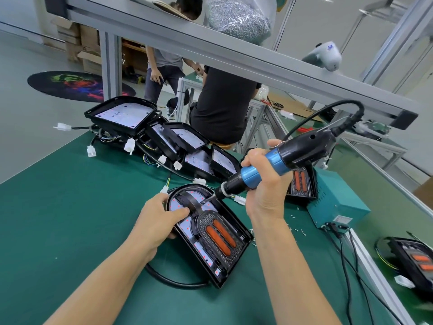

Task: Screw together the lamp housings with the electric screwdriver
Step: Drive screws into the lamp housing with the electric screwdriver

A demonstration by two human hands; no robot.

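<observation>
A black lamp housing point(232, 252) with two orange strips lies on the green mat in front of me. My left hand point(159, 219) grips its left rim, thumb pressed on the inner black band. My right hand point(264, 184) is closed around the blue-and-black electric screwdriver point(276, 160), which slants down to the left. Its bit touches the housing's upper inner part near the curved end. A black cable runs from the tool's rear.
Several open lamp housings point(121, 113) with white connectors pile at the back left. A teal power box point(335, 200) sits to the right, with loose screws point(295, 227) beside it. Another housing point(414, 261) lies far right. Two people are behind the bench, under a metal rail point(234, 50).
</observation>
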